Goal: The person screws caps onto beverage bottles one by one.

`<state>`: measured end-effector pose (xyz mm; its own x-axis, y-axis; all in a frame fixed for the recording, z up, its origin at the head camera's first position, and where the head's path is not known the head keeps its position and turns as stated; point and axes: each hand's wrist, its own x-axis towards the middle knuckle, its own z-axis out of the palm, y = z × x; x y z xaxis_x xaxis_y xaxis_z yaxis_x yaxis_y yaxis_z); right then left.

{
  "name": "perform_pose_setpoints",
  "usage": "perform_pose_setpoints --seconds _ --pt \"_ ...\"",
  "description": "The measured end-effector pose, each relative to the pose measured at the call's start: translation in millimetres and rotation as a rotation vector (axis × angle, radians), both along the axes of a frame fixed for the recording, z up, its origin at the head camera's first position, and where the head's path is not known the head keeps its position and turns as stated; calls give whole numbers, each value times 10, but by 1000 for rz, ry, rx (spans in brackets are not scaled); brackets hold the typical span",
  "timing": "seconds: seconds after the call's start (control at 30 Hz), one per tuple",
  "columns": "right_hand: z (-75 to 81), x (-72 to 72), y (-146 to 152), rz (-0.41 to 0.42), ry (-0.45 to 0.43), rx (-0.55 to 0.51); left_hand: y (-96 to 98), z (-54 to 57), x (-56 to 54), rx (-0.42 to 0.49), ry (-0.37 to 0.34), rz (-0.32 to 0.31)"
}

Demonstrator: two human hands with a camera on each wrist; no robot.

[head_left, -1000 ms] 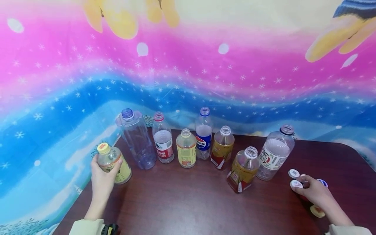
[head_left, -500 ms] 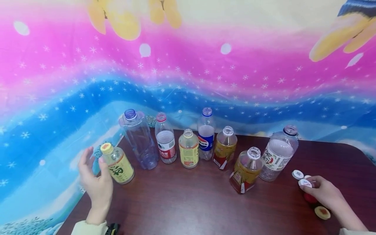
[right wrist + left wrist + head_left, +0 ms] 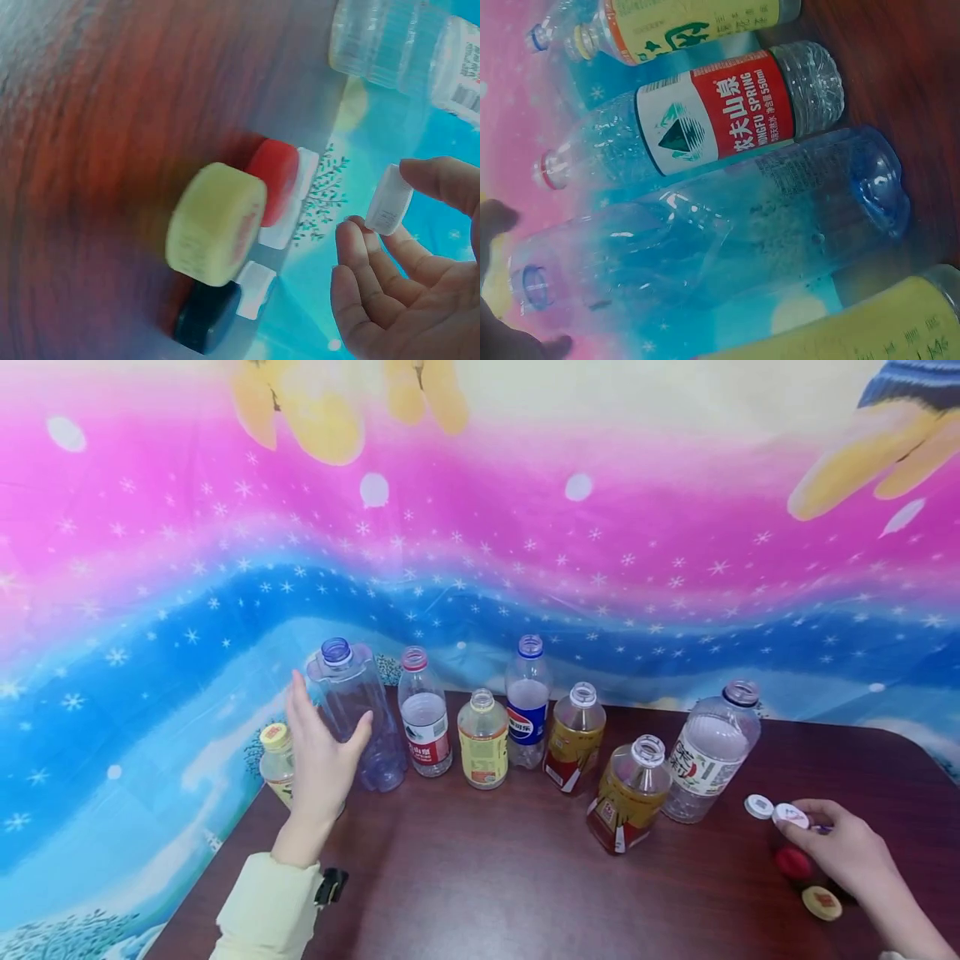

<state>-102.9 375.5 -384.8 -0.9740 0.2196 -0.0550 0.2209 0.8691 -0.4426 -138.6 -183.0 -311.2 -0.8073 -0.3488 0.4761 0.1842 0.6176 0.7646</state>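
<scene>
My left hand is raised with thumb and fingers spread, in front of a tall, tinted clear bottle with a bluish-purple neck; it holds nothing. Behind that hand in the head view, partly hidden, stands a yellow-capped bottle. Between thumb and fingers, my right hand pinches a white bottle cap, above the right side of the table. Loose caps lie close by: a yellow cap, a red cap, a black cap and several white ones.
Uncapped bottles stand in a row across the back: a red-labelled water bottle, a small yellow-labelled bottle, a blue-labelled bottle, two brown-gold-labelled bottles and a large clear bottle. A printed cloth hangs behind the dark table.
My left hand has let go of the yellow-capped bottle and moved right to the tall tinted bottle. My right hand, with the white cap, has shifted slightly right.
</scene>
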Motion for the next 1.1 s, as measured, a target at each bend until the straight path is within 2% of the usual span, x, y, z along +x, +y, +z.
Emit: perform_pose_setpoints --seconds 0.07,0.17,0.3,0.43,0.63,0.77,0.83,0.93,1.1 --pt "25 21 -31 -8 28 3 1 9 -65 0 -93 11" --pt "66 52 -78 -19 45 6 -7 9 -145 68 -168 -3" --pt "121 89 -138 -18 81 5 -16 10 -213 152 -211 -30" --pt "171 109 -178 3 97 -6 -15 5 -250 166 -244 -48" --pt "237 122 -239 -3 65 -45 -32 -39 -250 180 -291 -5" --pt "277 137 -275 -26 124 -49 -37 -78 -192 174 -265 24" --pt "283 149 -288 -31 169 -47 -31 -100 -139 180 -241 28" --pt "281 172 -319 -39 236 -55 -13 -108 -25 211 -242 32" --pt "332 221 -406 -85 321 -73 54 -69 193 310 -280 -20"
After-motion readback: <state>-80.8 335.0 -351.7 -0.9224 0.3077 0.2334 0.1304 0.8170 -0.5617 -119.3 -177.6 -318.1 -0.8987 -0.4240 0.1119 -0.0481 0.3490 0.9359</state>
